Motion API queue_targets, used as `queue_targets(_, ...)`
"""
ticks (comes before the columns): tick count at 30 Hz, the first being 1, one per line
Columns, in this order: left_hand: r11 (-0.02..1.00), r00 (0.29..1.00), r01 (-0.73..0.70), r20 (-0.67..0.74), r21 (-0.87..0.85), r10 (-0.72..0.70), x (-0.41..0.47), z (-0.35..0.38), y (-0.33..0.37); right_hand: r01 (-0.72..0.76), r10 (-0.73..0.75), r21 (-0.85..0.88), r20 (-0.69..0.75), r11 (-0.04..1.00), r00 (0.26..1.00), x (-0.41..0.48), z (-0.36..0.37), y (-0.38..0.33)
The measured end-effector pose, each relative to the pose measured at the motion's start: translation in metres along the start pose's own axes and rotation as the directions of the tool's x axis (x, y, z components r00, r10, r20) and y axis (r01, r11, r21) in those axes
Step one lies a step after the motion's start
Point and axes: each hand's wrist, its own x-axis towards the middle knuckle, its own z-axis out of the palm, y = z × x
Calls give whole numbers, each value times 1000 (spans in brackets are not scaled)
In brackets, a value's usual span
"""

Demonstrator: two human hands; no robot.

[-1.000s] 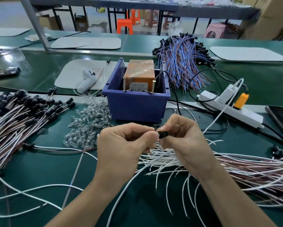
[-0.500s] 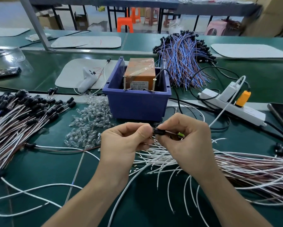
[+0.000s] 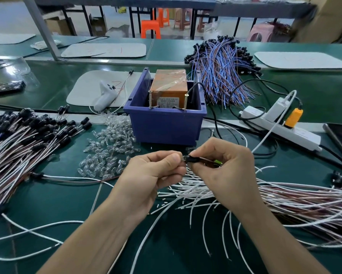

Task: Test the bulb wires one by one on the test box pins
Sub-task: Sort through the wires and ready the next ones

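At the centre of the frame, a worker's left hand (image 3: 154,175) and right hand (image 3: 225,171) met over a green bench (image 3: 57,194), each pinching one end of a black bulb holder (image 3: 192,158) between thumb and fingertips. Just above them stood the blue test box (image 3: 166,127), its two upright pins (image 3: 150,99) untouched at the front rim. Loose clear bulbs (image 3: 108,153) lay left of centre, and white-and-brown wires (image 3: 285,198) fanned in from the lower right.
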Motion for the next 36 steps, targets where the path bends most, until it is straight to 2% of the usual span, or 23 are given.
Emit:
queue_targets(3,999,1000,13,-6,-31,-13,0,1,-1,11,-11,-16,-7,1000,1000,0,-1,0)
queue_targets(8,996,998,-62,-20,62,63,0,1,-4,48,-48,-94,7,994,999,-2,0,2)
queue_targets(11,995,998,-59,9,83,59,1,-1,-5,74,-73,-115,14,991,997,-3,0,1)
queue_targets(18,993,993,18,117,113,-31,6,-12,-3,35,-35,0,101,999,994,0,-2,0)
queue_targets(23,992,991,11,134,126,-28,9,-14,-5,-7,-2,74,120,997,993,0,-1,2)
queue_targets(27,977,987,-108,138,183,84,12,-15,-5,-23,12,72,151,997,988,-1,0,1)
queue_targets(30,969,969,-219,142,116,202,14,-12,-2,-50,30,141,141,989,990,1,2,-5)
queue_targets(32,969,960,-236,170,69,222,13,-12,-2,-109,86,314,84,943,993,3,1,-11)
queue_targets(33,962,952,-254,203,100,230,12,-12,-3,-147,133,425,63,893,989,5,0,-13)
queue_targets(34,945,939,-281,253,168,234,11,-11,-6,-192,189,549,63,813,980,6,1,-16)
queue_targets(36,885,889,-354,404,302,217,7,-3,-13,-252,278,787,107,563,955,7,5,-23)
